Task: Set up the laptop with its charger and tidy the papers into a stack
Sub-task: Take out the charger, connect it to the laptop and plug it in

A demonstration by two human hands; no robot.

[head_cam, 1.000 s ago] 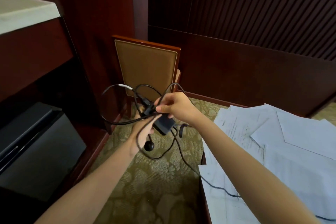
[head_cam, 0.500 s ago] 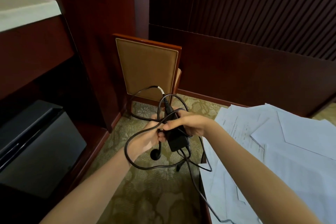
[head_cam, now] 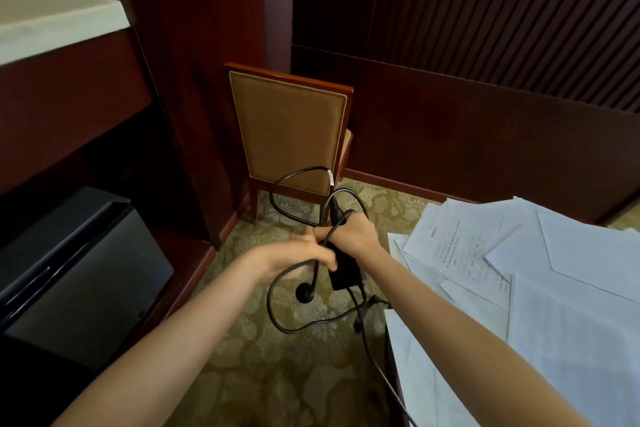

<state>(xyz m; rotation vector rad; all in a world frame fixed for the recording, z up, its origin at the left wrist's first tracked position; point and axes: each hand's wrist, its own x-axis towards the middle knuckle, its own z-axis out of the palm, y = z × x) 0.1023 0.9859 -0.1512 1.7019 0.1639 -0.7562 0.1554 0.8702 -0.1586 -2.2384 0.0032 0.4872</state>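
Note:
A black laptop charger brick (head_cam: 344,270) hangs over the carpet, and my right hand (head_cam: 353,230) grips its upper end. Its black cable (head_cam: 277,308) loops around both hands in a tangle. My left hand (head_cam: 294,258) holds a strand of that cable just left of the brick. A round black plug (head_cam: 304,293) dangles below my left hand. One cable end with a white tag (head_cam: 330,178) arcs up in front of the chair. Loose white papers (head_cam: 540,274) lie scattered over the table at the right. No laptop is in view.
A wooden chair with a tan padded back (head_cam: 289,135) stands against the dark panelled wall. A black cabinet-like box (head_cam: 76,274) sits low at the left under a dark wood counter with a pale top (head_cam: 52,21). Patterned carpet (head_cam: 263,374) covers the floor.
Both hands and the charger have come down and to the right, nearer the table edge. The cable loops have shifted, with the tagged end now arcing above my right hand.

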